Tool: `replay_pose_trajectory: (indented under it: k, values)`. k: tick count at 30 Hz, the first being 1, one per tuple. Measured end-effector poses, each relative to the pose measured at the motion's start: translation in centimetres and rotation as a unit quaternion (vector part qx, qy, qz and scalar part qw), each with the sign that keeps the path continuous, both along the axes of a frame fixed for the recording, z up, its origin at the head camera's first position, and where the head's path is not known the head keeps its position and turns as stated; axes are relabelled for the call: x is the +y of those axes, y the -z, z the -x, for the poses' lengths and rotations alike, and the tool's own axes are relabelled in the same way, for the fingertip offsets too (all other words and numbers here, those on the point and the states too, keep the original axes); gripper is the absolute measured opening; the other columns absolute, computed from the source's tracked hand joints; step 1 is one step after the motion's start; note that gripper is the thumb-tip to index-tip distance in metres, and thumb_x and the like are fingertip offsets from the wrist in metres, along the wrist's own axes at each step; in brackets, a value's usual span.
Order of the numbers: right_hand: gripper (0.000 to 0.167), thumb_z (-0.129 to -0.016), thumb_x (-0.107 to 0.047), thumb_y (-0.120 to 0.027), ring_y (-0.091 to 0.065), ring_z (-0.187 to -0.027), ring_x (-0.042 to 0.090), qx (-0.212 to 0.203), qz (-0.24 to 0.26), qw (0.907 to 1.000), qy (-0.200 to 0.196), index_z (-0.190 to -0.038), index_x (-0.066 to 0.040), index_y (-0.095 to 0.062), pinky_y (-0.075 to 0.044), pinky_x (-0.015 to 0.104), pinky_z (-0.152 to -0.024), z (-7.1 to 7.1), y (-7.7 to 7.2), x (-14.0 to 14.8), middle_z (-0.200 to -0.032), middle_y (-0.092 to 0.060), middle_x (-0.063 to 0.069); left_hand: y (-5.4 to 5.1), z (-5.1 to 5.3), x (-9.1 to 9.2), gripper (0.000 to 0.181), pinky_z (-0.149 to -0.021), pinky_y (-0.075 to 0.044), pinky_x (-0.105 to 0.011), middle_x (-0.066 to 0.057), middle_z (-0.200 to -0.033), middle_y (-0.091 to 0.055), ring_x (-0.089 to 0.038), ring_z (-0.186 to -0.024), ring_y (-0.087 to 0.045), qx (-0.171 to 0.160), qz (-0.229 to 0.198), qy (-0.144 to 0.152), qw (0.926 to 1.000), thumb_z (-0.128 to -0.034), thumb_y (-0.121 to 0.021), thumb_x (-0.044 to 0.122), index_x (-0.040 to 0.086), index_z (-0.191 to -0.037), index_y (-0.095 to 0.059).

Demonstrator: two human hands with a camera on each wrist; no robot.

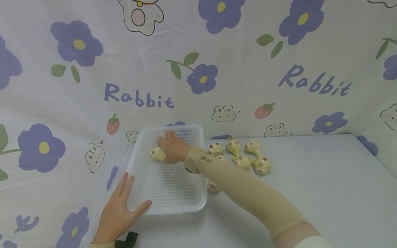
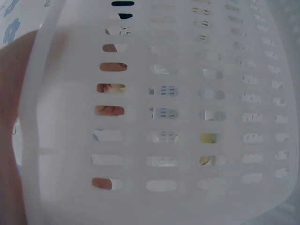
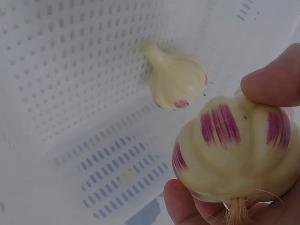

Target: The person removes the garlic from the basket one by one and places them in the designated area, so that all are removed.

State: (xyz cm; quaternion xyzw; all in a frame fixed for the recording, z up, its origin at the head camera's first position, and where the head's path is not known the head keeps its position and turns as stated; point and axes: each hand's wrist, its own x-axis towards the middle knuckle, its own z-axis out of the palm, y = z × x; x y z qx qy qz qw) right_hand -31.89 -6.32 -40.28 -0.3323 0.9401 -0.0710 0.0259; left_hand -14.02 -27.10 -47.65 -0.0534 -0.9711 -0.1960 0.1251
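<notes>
A white perforated plastic basket (image 1: 169, 210) sits on the table. Inside it, my right hand (image 1: 175, 148) grips a garlic bulb (image 3: 234, 145) with purple streaks, its root tuft toward the wrist camera. Another garlic bulb (image 3: 176, 82) lies in the basket, a little apart from the held one. At the basket's near left corner, my left hand (image 1: 119, 208) rests with its thumb over the near rim and its fingers stretched along the left side. The left wrist view is mostly filled by the slotted basket wall (image 2: 65, 117); the fingers are largely hidden there.
Several garlic bulbs (image 1: 262, 165) lie on the white table (image 1: 325, 186) to the basket's right, partly behind the right forearm. A patterned cloth (image 1: 242, 69) with purple flowers hangs behind the table and on the left. A dark object (image 1: 131, 238) shows by the left wrist.
</notes>
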Motion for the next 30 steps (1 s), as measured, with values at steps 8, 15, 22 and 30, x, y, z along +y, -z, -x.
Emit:
replay_pose_trajectory:
  k: [8,15,22,30]
  values:
    - [0.050,-0.087,-0.019,-0.080,-0.045,-0.108,0.021,-0.002,0.027,0.9996,-0.011,-0.129,-0.012,-0.054,-0.051,0.025,-0.076,-1.5,-0.7,3.1,-0.121,-0.045,0.010,0.2,0.0,0.0,0.103,-0.111,-0.040,-0.071,-0.021,-0.171,-0.026,-0.049,-0.149,-0.037,0.008,0.004,-0.001,1.0000,-0.0874,-0.072,0.066,0.004,-0.161,-0.036]
    - [0.043,-0.086,-0.012,-0.076,-0.043,-0.111,0.023,-0.007,0.051,0.9986,-0.013,-0.124,-0.011,-0.056,-0.050,0.027,-0.072,-3.4,-1.7,6.4,-0.121,-0.045,0.010,0.5,0.1,-0.1,0.101,-0.108,-0.042,-0.071,-0.019,-0.170,-0.027,-0.048,-0.148,-0.039,0.021,-0.002,0.004,0.9998,-0.0872,-0.073,0.064,0.005,-0.161,-0.037]
    - [0.040,-0.086,-0.009,-0.074,-0.042,-0.107,0.023,-0.002,0.071,0.9972,-0.020,-0.122,-0.012,-0.056,-0.049,0.025,-0.066,-5.3,-1.6,9.7,-0.117,-0.045,0.009,0.6,0.1,0.1,0.102,-0.109,-0.042,-0.070,-0.019,-0.171,-0.027,-0.048,-0.149,-0.038,0.018,-0.001,0.003,0.9998,-0.0876,-0.072,0.064,0.004,-0.161,-0.036]
    - [0.040,-0.082,-0.005,-0.071,-0.042,-0.105,0.022,0.001,0.110,0.9939,-0.009,-0.119,-0.011,-0.056,-0.048,0.028,-0.073,-6.9,-1.2,13.0,-0.112,-0.044,0.007,0.9,-0.1,0.1,0.101,-0.109,-0.041,-0.070,-0.019,-0.171,-0.027,-0.047,-0.150,-0.037,0.024,-0.005,0.001,0.9997,-0.0876,-0.073,0.064,0.005,-0.161,-0.036]
